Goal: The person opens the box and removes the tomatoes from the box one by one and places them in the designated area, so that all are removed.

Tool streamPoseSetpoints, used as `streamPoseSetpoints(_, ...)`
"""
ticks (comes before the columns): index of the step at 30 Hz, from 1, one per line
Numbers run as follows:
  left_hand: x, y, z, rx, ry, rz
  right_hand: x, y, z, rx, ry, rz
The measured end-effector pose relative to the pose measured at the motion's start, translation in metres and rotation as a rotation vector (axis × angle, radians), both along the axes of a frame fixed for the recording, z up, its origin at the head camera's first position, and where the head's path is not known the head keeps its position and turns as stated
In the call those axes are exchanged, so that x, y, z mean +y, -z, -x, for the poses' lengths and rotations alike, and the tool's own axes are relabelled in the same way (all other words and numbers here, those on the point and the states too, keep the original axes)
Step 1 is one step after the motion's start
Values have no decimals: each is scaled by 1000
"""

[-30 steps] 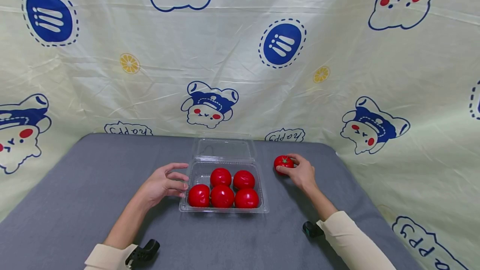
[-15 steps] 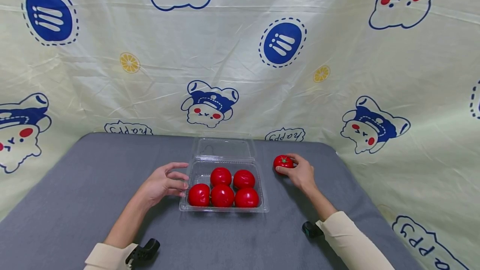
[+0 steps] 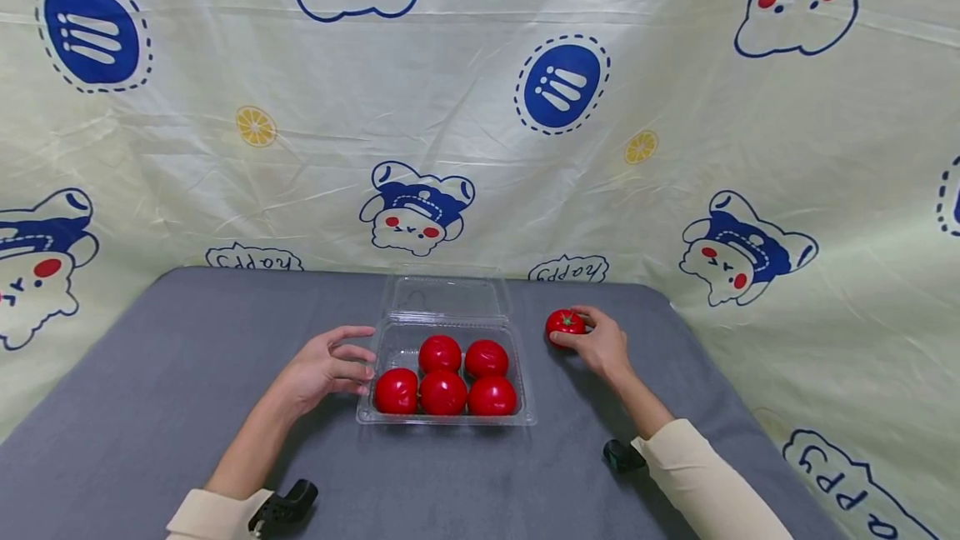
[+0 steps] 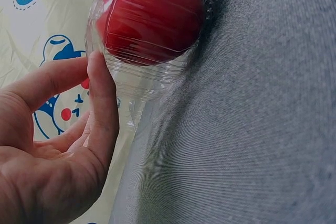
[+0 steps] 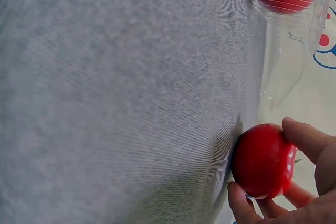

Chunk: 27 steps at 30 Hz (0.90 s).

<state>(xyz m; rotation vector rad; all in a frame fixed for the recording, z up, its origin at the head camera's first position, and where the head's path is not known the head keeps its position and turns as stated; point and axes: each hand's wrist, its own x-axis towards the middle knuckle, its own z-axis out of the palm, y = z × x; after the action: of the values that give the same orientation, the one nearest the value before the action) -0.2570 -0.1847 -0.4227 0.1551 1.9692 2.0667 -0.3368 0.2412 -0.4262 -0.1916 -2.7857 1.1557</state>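
Observation:
In the head view, a clear plastic clamshell box point(image 3: 447, 421) stands with its lid raised at the back. Several red tomatoes point(image 3: 442, 392) lie inside it. Relaxed fingers of my left hand point(image 3: 322, 369) reach the box's left side; up close, the fingertips touch or nearly touch the clear rim point(image 4: 93, 30). To the right of the box, my right hand point(image 3: 602, 348) grips another tomato point(image 3: 562, 325) between thumb and fingers, its green stem end up. The right wrist view has this tomato point(image 5: 262, 161) at or very near the cloth.
Grey cloth point(image 3: 465, 482) covers the table. The transparent lid point(image 3: 448, 297) leans back toward a patterned curtain point(image 3: 480, 107) behind the table. The box's back left corner point(image 3: 405, 357) holds no tomato.
Both hands, the box and the tomatoes keep practically the same places. The head view has shifted very slightly.

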Motion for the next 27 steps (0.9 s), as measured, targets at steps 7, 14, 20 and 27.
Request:
streamPoseSetpoints(7, -1, 1, 1, -2, -2, -5, 1, -9, -2, -5, -15, -14)
streamPoseSetpoints(14, 0, 1, 3, -9, -9, -10, 1, -27, -6, 25, -45, -7)
streamPoseSetpoints(20, -2, 2, 2, -3, 0, -16, -4, -42, -7, 46, -79, -36)
streamPoseSetpoints(27, -3, 3, 2, -1, 6, -19, -17, -54, -11, 52, -130, -18)
